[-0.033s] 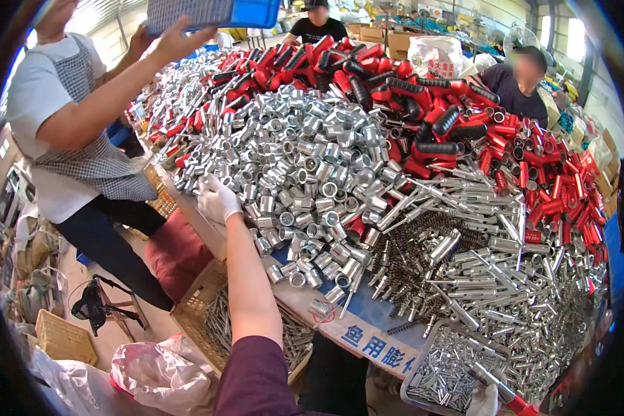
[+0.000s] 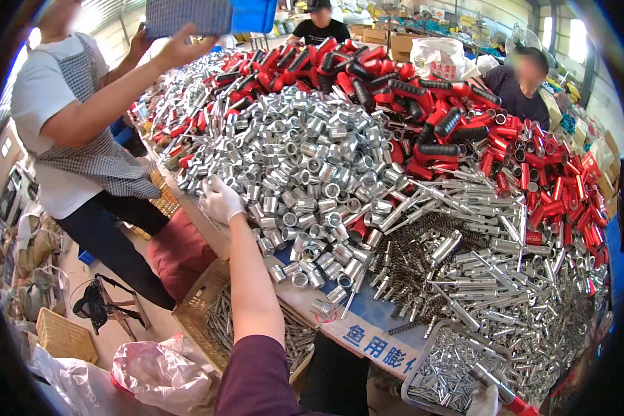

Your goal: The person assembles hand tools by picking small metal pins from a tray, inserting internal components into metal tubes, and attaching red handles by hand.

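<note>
My left hand (image 2: 222,201), in a white glove, reaches to the left edge of a heap of short silver metal sleeves (image 2: 305,159). Its fingers are curled at a sleeve there, and the tips are partly hidden. Low at the right, my right hand (image 2: 484,402), also gloved, is closed on a tool part with a silver tube (image 2: 489,378) and a red end. The lower edge cuts off much of this hand. Beneath the part stands a clear tray (image 2: 410,396) of small silver pins.
Red-and-black handles (image 2: 447,121) lie piled behind, with dark springs (image 2: 412,260) and silver rods (image 2: 485,277) at right. A yellow crate (image 2: 191,315) of metal rods stands below my left arm. At left, a person (image 2: 83,125) holds a blue basket (image 2: 187,17); two others sit beyond.
The person at left has moved the blue basket slightly left. My left hand stays at the sleeves and my right hand keeps the tool part. The view has shifted a little.
</note>
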### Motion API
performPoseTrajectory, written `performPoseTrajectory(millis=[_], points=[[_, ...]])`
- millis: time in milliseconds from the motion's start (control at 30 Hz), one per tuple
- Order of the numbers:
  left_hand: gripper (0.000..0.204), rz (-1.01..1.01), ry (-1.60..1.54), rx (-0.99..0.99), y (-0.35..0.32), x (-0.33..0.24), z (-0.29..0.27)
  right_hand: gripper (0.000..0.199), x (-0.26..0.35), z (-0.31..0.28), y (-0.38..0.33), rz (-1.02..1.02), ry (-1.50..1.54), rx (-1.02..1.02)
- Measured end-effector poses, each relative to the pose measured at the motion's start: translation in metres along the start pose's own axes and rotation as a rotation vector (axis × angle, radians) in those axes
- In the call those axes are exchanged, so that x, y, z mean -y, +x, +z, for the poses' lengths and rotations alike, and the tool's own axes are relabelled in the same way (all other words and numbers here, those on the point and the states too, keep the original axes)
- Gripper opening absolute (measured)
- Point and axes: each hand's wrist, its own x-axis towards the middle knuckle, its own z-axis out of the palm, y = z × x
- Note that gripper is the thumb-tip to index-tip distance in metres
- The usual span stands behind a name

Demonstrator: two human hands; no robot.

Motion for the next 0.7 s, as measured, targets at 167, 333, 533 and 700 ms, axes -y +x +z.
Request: performPoseTrajectory(millis=[167,333,533,700], points=[[0.060,-0.024,-0.268,0.094,0.000,0.015,0.014,0.020,0.004,0.007,-0.007,0.022,0.046,0.103],[0.065,0.045,-0.559,0.279,0.022,0.038,0.013,0.020,-0.002,0.006,-0.001,0.004,0.078,0.079],[0.070,0.013,-0.530,0.367,0.000,0.024,-0.033,0.022,-0.013,-0.011,0.015,0.051,0.085,0.154],[0.070,0.111,-0.462,0.285,-0.001,0.045,-0.041,0.008,-0.025,-0.010,0.028,-0.108,-0.144,0.060]])
